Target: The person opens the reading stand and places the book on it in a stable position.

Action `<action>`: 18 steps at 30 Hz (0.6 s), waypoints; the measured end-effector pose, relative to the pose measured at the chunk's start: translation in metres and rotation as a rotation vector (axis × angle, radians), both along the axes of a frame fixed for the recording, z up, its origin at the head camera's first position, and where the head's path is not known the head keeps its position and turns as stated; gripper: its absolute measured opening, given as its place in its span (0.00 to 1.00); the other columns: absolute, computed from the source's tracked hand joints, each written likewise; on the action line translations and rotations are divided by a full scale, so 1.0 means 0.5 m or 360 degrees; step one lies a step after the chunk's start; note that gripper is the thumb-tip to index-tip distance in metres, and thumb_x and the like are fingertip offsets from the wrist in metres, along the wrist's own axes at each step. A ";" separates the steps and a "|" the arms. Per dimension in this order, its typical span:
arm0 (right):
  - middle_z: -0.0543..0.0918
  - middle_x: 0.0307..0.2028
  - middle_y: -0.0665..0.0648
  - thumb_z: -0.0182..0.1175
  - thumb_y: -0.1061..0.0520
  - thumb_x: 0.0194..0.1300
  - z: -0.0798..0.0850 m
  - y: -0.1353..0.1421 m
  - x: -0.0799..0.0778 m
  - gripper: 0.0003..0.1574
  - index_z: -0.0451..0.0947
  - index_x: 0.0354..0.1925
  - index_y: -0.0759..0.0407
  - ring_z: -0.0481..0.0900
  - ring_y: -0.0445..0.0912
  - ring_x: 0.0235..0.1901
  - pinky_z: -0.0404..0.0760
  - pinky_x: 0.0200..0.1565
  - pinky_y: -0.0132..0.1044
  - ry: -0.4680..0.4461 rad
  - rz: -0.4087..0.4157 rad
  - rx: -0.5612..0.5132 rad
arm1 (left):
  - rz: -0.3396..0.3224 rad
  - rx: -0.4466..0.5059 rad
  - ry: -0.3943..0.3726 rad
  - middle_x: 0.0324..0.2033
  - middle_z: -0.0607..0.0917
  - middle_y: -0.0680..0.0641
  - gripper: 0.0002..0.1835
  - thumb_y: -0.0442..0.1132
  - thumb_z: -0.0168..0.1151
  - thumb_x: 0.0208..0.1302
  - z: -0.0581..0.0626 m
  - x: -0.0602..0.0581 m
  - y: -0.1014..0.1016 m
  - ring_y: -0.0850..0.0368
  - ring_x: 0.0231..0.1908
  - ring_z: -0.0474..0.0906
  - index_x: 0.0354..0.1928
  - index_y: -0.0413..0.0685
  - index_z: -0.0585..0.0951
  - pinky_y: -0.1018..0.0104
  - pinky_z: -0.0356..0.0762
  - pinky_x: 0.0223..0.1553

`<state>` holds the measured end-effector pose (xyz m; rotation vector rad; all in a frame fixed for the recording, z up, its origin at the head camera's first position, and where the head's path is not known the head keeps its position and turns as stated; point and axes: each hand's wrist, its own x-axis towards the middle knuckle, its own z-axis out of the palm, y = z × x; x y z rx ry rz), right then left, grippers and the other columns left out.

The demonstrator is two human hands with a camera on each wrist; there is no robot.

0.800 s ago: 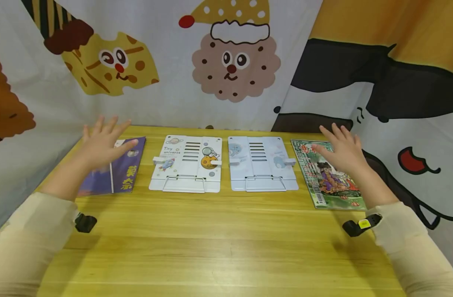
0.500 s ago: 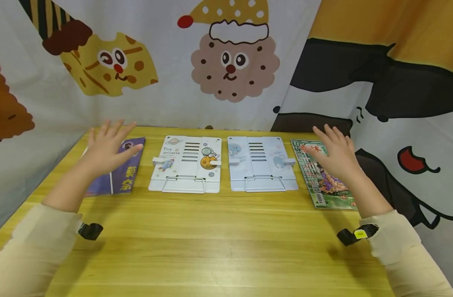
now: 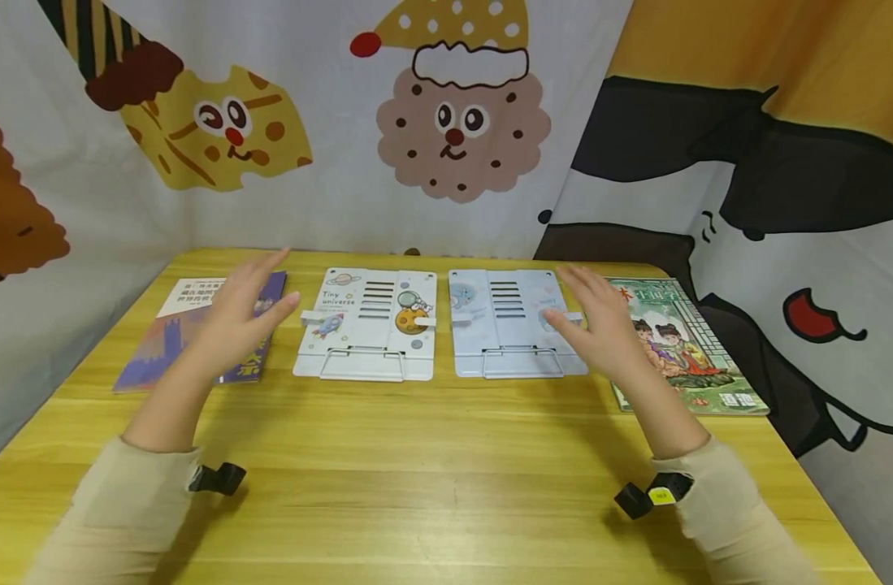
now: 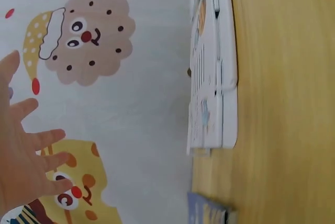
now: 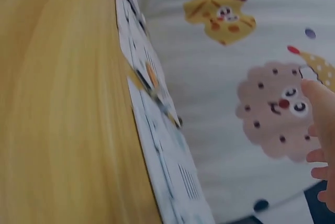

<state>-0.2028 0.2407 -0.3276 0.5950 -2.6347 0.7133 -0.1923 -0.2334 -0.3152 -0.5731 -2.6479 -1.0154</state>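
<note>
Two folding book stands lie flat side by side at the middle of the table: a white one [image 3: 378,337] printed with "Tiny universe" and an astronaut, and a pale blue one [image 3: 500,337]. My left hand [image 3: 241,313], fingers extended and holding nothing, is raised over the purple book [image 3: 164,345] at the left. My right hand [image 3: 600,321] hovers with straight fingers, overlapping the blue stand's right edge and the green illustrated magazine [image 3: 691,349] in the head view. Spread fingers [image 4: 44,140] show in the left wrist view.
The wooden table [image 3: 417,479] runs toward me in front of the stands. Behind it hangs a white curtain [image 3: 329,215] with cartoon food prints. Each sleeve cuff carries a small black camera, such as the left one [image 3: 227,478].
Both hands have moved inward: the left one to the right, uncovering more of the purple book, the right one to the left, toward the blue stand. The stands and books lie as before.
</note>
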 end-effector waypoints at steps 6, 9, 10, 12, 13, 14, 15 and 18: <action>0.64 0.68 0.60 0.56 0.42 0.68 -0.026 -0.060 0.017 0.38 0.63 0.70 0.54 0.56 0.59 0.68 0.48 0.64 0.64 -0.0014 0.0099 -0.0149 | -0.0026 0.0276 -0.0038 0.68 0.62 0.38 0.32 0.46 0.52 0.72 -0.030 0.005 0.018 0.38 0.69 0.51 0.73 0.48 0.58 0.35 0.46 0.64; 0.66 0.67 0.57 0.58 0.43 0.67 -0.040 -0.089 0.022 0.36 0.64 0.69 0.53 0.58 0.55 0.67 0.52 0.64 0.61 -0.0043 0.0137 -0.0209 | -0.0024 0.0346 -0.0009 0.65 0.68 0.37 0.30 0.43 0.53 0.72 -0.047 0.004 0.020 0.39 0.66 0.58 0.72 0.46 0.60 0.40 0.53 0.63; 0.66 0.66 0.56 0.58 0.43 0.67 -0.044 -0.099 0.023 0.36 0.65 0.69 0.53 0.58 0.55 0.67 0.54 0.64 0.61 -0.0064 0.0152 -0.0234 | -0.0021 0.0373 0.0001 0.64 0.69 0.37 0.29 0.42 0.53 0.72 -0.052 0.004 0.021 0.40 0.65 0.60 0.72 0.46 0.61 0.44 0.56 0.63; 0.67 0.66 0.56 0.58 0.43 0.68 -0.053 -0.118 0.025 0.35 0.65 0.68 0.53 0.59 0.53 0.66 0.55 0.64 0.59 -0.0102 0.0186 -0.0269 | -0.0021 0.0432 0.0014 0.61 0.72 0.37 0.28 0.39 0.53 0.72 -0.060 0.003 0.022 0.44 0.62 0.65 0.71 0.47 0.62 0.53 0.61 0.60; 0.67 0.66 0.55 0.57 0.43 0.68 -0.057 -0.128 0.026 0.35 0.65 0.68 0.53 0.59 0.53 0.66 0.56 0.63 0.59 -0.0121 0.0204 -0.0287 | -0.0026 0.0462 0.0024 0.60 0.74 0.37 0.27 0.38 0.53 0.72 -0.064 0.003 0.023 0.46 0.60 0.67 0.71 0.47 0.63 0.58 0.63 0.58; 0.67 0.66 0.55 0.57 0.43 0.68 -0.061 -0.138 0.026 0.34 0.66 0.68 0.53 0.60 0.53 0.66 0.57 0.63 0.58 -0.0142 0.0218 -0.0308 | -0.0029 0.0488 0.0025 0.59 0.75 0.37 0.26 0.37 0.53 0.72 -0.068 0.001 0.023 0.49 0.58 0.69 0.70 0.46 0.64 0.62 0.64 0.56; 0.67 0.66 0.55 0.58 0.44 0.68 -0.064 -0.147 0.027 0.34 0.66 0.68 0.53 0.60 0.52 0.66 0.58 0.63 0.58 -0.0161 0.0231 -0.0328 | -0.0034 0.0511 0.0017 0.57 0.76 0.37 0.26 0.37 0.52 0.72 -0.072 0.000 0.024 0.53 0.56 0.71 0.70 0.47 0.64 0.66 0.65 0.53; 0.69 0.64 0.55 0.58 0.45 0.68 -0.074 -0.174 0.029 0.32 0.68 0.66 0.52 0.64 0.51 0.63 0.63 0.60 0.57 -0.0212 0.0256 -0.0382 | -0.0071 0.0565 -0.0036 0.54 0.77 0.36 0.25 0.36 0.53 0.72 -0.087 -0.009 0.024 0.63 0.50 0.74 0.69 0.44 0.65 0.73 0.67 0.49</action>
